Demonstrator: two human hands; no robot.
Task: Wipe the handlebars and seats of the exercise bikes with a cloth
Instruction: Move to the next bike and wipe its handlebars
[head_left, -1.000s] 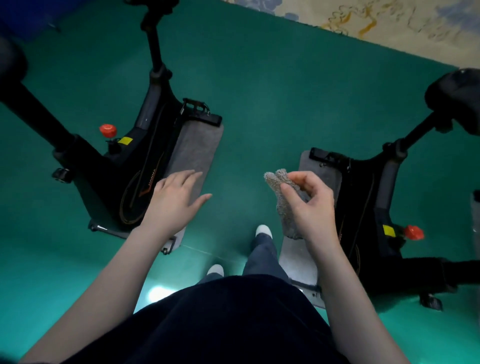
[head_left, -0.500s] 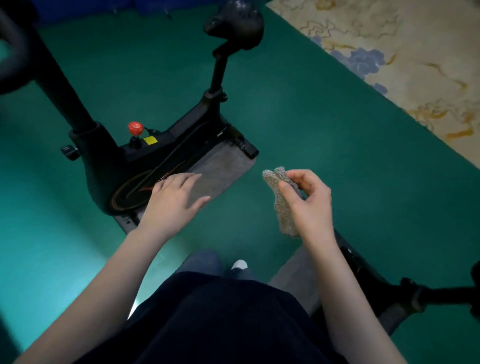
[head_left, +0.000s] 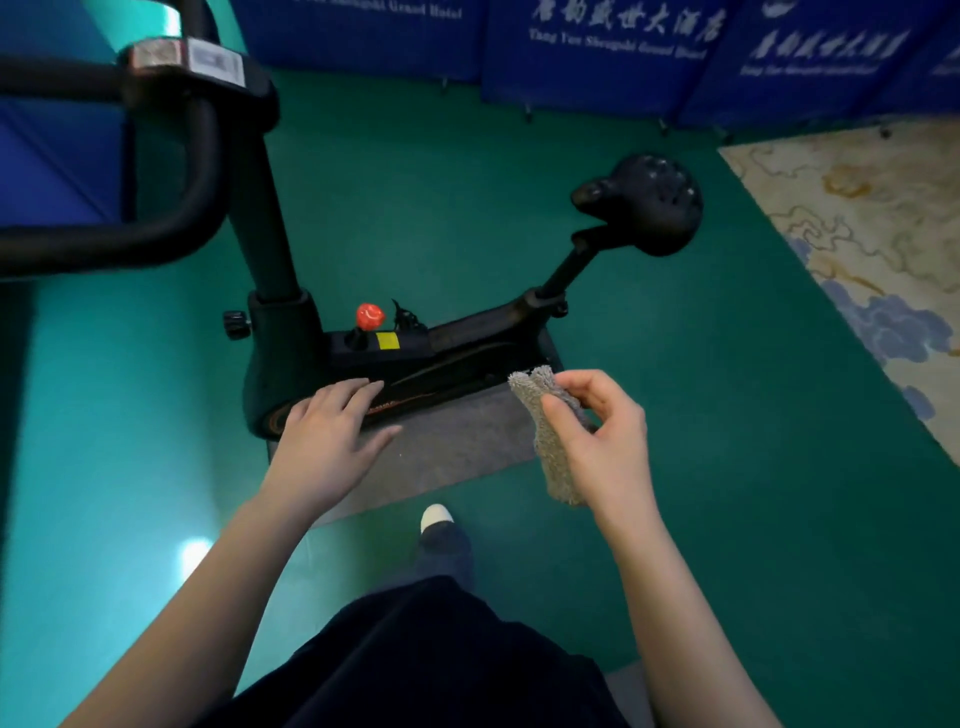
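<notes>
- I am pinching a grey, nubbly cloth in my right hand. My thumb is pressing it against my curled fingers, and its lower end is hanging down past my palm.
- I am holding the cloth in the air, well apart from both the seat and the handlebars and touching neither.
- I am keeping my left hand wide, palm down, with the fingers straight and slightly spread and nothing in it. From this view it is lying over the low front of the bike's frame, and I cannot tell whether it is touching.
- A black exercise bike is standing side-on before me on a grey mat on the green floor.
- Its black seat is sitting on a slanted post at the right.
- Its black handlebars are curving in close at the upper left.
- A red knob is sticking up from the frame, just beside a yellow label.
- Blue partition panels with white lettering are lining the far edge of the floor.
- A pale patterned carpet is showing at the right.
- The white toe of my shoe is pointing at the mat.
</notes>
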